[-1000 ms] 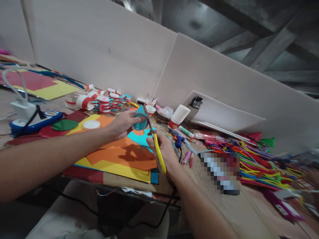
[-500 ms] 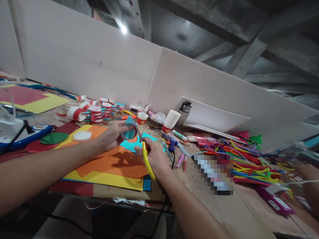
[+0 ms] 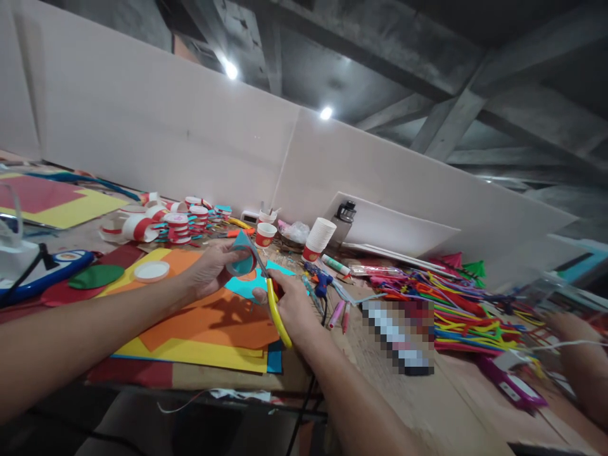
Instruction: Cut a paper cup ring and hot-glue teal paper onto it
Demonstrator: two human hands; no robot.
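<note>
My left hand (image 3: 211, 269) is closed on a curled piece of blue paper (image 3: 241, 256) held above the table. My right hand (image 3: 292, 304) grips yellow-handled scissors (image 3: 273, 304), whose blades reach up into the blue paper. Under both hands lie stacked sheets of orange paper (image 3: 223, 320), yellow paper (image 3: 190, 351) and a light blue sheet (image 3: 249, 285).
Red-and-white paper cup pieces (image 3: 166, 218) cluster at the back left, a stack of paper cups (image 3: 318, 237) and a bottle (image 3: 342, 218) stand behind. A blue glue gun (image 3: 319, 278), markers (image 3: 339, 313) and a pile of pipe cleaners (image 3: 470, 304) lie right. Another person's arm (image 3: 577, 361) is at far right.
The view has tilted up and both hands sit lower and further left in frame. The scissors stay in the blue paper. Another person's arm has come into view at the right.
</note>
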